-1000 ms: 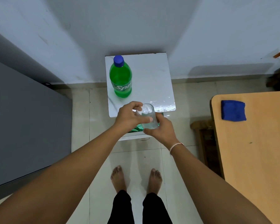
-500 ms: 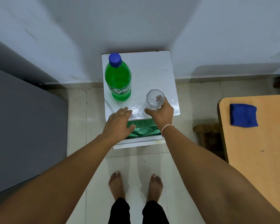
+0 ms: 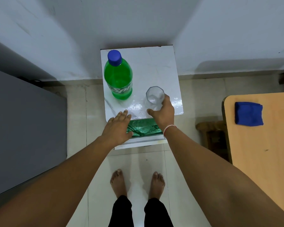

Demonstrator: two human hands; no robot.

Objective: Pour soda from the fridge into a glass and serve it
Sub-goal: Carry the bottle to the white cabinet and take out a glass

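Here right hand [image 3: 162, 112] wraps empty glass [image 3: 154, 98] on white stand [image 3: 167, 66]; left hand [image 3: 117, 127] spread flat, bottle [image 3: 118, 79] beyond.

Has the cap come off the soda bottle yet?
No, the blue cap sits on the neck of the green soda bottle, with neither hand touching it.

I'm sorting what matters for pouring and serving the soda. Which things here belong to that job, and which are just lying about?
Part of the job:
green soda bottle, capped, upright
empty glass, held by the right hand
left hand, open, near the table edge
small white table

Lying about:
blue cloth on the wooden table
green foil on the lower shelf
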